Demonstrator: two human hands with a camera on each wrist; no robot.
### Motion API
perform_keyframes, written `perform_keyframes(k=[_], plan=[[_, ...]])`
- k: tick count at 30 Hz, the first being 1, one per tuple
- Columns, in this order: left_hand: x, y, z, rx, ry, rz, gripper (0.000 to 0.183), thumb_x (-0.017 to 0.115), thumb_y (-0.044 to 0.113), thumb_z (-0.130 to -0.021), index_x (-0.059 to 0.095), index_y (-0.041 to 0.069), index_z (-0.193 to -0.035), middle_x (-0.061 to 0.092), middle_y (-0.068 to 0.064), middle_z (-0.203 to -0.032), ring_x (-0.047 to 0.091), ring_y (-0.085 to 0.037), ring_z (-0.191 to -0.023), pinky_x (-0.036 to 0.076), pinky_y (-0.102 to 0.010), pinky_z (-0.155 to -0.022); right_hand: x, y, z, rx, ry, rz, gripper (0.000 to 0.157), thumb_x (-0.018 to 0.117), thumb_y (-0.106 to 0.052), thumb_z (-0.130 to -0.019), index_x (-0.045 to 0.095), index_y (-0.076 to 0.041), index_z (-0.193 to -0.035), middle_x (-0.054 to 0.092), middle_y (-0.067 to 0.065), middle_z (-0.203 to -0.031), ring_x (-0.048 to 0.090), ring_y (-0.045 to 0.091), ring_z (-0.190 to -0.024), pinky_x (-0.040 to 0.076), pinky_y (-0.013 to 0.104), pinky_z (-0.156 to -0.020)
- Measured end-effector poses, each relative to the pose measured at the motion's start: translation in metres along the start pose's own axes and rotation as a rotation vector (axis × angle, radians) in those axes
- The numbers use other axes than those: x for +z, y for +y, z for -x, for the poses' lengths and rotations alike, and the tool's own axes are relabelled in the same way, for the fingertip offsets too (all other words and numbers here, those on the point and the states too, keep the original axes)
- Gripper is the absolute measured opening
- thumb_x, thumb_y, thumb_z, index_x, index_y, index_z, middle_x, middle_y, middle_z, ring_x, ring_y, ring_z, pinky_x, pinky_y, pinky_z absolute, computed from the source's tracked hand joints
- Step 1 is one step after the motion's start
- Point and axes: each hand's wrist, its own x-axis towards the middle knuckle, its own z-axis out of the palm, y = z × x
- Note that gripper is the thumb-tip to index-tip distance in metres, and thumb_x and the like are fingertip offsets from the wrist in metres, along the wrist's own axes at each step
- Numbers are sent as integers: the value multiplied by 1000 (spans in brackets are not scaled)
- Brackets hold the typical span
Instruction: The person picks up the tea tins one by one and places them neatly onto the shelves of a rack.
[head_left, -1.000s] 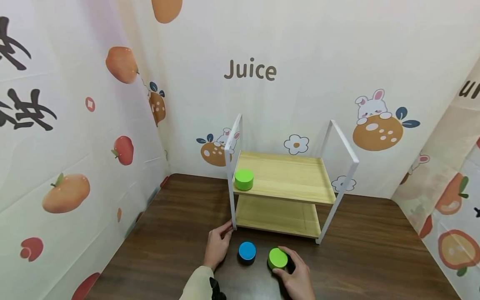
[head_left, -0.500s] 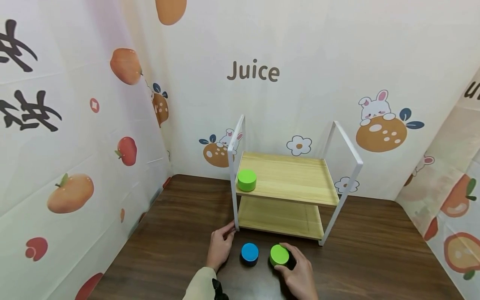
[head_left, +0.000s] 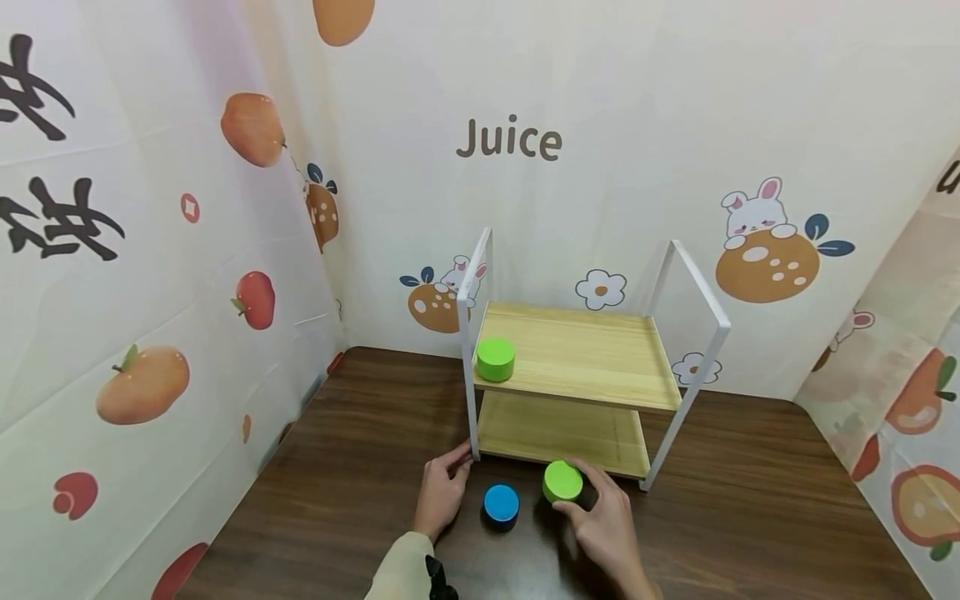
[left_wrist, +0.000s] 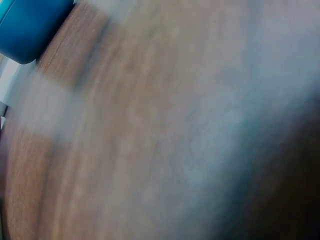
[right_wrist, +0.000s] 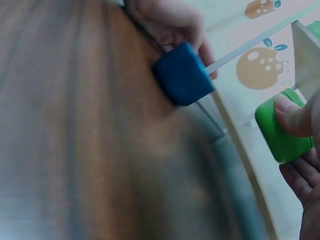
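Observation:
My right hand (head_left: pixel 609 527) pinches a green round tin (head_left: pixel 562 482) between thumb and fingers, in front of the two-tier shelf's lower board. In the right wrist view that green tin (right_wrist: pixel 280 132) appears raised above the tabletop, thumb on its side. A blue round tin (head_left: pixel 501 504) stands on the table between both hands. My left hand (head_left: pixel 441 493) holds the foot of the shelf's front left leg (head_left: pixel 471 417) with its fingers. Another green tin (head_left: pixel 496 359) sits at the upper board's front left corner. The left wrist view is mostly blurred, with the blue tin (left_wrist: pixel 30 30) at its corner.
The wooden shelf has an upper board (head_left: pixel 585 350) and a lower board (head_left: pixel 562 429) between white metal side frames (head_left: pixel 701 358). It stands on a dark wood table (head_left: pixel 360 467), with a printed fabric backdrop (head_left: pixel 600 200) around it.
My right hand has lifted the green tin and brought it forward, closer to the shelf's front edge. The left hand stays at the shelf leg; the blue tin has not moved.

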Motion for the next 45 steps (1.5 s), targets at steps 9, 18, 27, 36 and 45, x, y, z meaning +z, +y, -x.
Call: perform_keyframes(k=[9,18,27,36,45], plan=[[0,1,-1,-15,0,13,37,60,1,-102,68,-1,-138,72,-18,-135,73,-29,-120,60,-44,-100,-15,-26,-23,-86,5,-18,66,95,1,-69,72,-7,-130,74,12,-128,71,33,-119,57,57,-97],[1,2,-1,0,-2,29,37,59,-1,-101,68,-2,-137,72,-19,-134,73,-30,-119,60,-43,-98,-33,-47,-39,-149,4,-18,67,94,1,-72,68,-7,-134,73,9,-128,70,26,-114,59,44,-93],[2,1,-1,7,1,40,38,59,0,-102,67,-1,-139,70,-18,-137,73,-30,-121,60,-42,-99,-50,-63,-53,-216,31,-18,68,93,3,-73,67,-6,-135,72,10,-129,69,24,-114,56,25,-93],[1,1,-2,7,-9,39,38,59,1,-102,67,-1,-139,70,-18,-138,73,-31,-121,60,-43,-99,-65,-81,-66,-284,46,-26,67,93,3,-74,68,-6,-135,72,9,-127,69,24,-112,44,4,-93],[0,2,-1,-6,-7,44,38,59,1,-102,67,-1,-139,71,-18,-137,72,-30,-121,60,-44,-100,-70,-93,-93,-295,57,-14,65,91,2,-77,67,-5,-136,71,12,-129,70,27,-114,55,21,-95]])
